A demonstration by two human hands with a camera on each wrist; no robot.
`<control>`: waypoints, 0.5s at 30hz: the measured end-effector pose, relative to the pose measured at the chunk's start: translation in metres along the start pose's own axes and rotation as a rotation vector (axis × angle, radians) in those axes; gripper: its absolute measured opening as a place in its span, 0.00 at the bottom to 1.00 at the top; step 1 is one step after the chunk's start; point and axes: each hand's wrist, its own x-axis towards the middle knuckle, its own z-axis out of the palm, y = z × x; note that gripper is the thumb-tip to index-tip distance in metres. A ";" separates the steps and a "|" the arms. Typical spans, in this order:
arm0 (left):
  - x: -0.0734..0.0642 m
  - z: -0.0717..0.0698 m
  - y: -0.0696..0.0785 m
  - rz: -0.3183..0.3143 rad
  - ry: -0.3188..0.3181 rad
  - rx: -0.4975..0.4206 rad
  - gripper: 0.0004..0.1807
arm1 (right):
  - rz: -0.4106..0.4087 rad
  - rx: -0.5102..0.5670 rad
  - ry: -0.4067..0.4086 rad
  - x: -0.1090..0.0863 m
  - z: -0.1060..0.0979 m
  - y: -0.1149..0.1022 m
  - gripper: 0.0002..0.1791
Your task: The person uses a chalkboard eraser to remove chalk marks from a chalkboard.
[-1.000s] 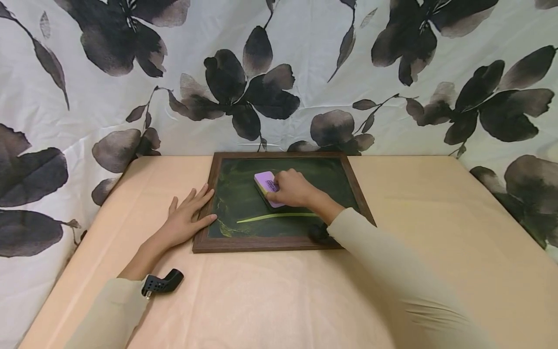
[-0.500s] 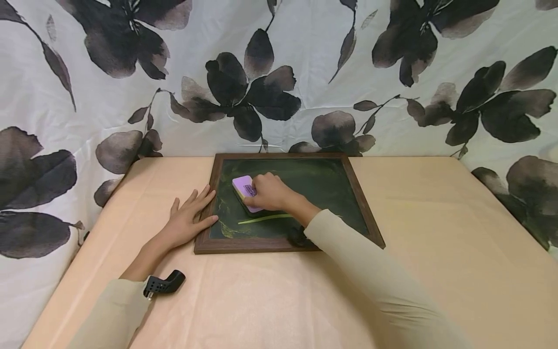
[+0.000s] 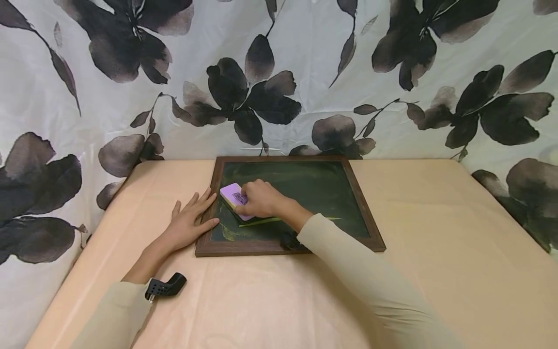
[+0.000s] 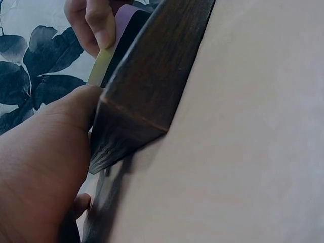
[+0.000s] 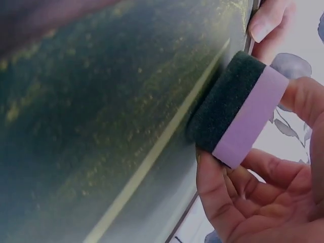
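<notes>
Purple-topped eraser (image 3: pixel 234 196) with a dark felt underside, at the left part of a dark green chalkboard (image 3: pixel 316 189), close to the inner edge of its brown wooden frame (image 3: pixel 253 249). The right hand (image 3: pixel 261 198) grips the eraser between thumb and fingers, felt turned to the board. The left hand (image 3: pixel 188 222) lies with fingers extended and spread over the frame's left side, holding nothing. Compared with one second earlier, the eraser has travelled from near the middle of the board to its left side, and the right forearm has swung with it; half a second ago it stood between these two positions. The left hand has kept its place. A yellow-green chalk line (image 5: pixel 162 139) runs just beside the felt; whether the two touch is hard to judge from the dim right wrist view. Yellowish smears remain at the lower left corner. The chalkboard rests on a peach-covered table (image 3: pixel 270 300), before white fabric (image 3: pixel 314 53) printed with dark flowers. A black device (image 3: pixel 167 286) sits at the left wrist.
</notes>
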 end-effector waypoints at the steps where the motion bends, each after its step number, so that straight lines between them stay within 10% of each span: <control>1: -0.001 0.000 -0.001 -0.001 0.005 0.001 0.39 | -0.002 0.005 -0.007 0.000 0.000 0.000 0.18; 15: -0.002 -0.002 -0.002 -0.003 0.000 0.013 0.39 | 0.103 0.144 0.017 -0.035 -0.018 0.034 0.30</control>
